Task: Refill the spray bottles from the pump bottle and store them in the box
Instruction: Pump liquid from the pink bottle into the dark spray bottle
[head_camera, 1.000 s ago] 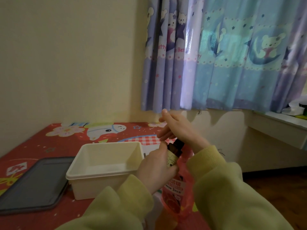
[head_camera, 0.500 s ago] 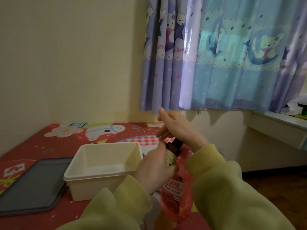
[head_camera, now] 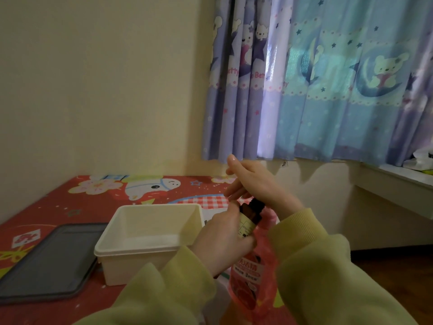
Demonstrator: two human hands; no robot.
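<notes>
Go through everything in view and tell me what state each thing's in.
Small brown bottle: gripped by left hand, top hidden.
Right hand: fingers straight, palm over the bottle's top.
Pink pump bottle: upright, below the hands.
White box: open, nothing visible inside.
Grey tray: flat, beside box.
Curtain: drawn.

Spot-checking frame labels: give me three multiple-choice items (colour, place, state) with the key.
1. What colour is the pump bottle?
A. blue
B. green
C. pink

2. Where is the box?
A. on the mat, left of the left hand
B. right of the pump bottle
C. on top of the pump bottle

3. How is the small bottle?
A. lying in the box
B. gripped by the left hand
C. lying on the mat

Key:
1 C, its body reads pink.
2 A, it sits on the red mat beside that hand.
3 B, the hand wraps its label.
</notes>
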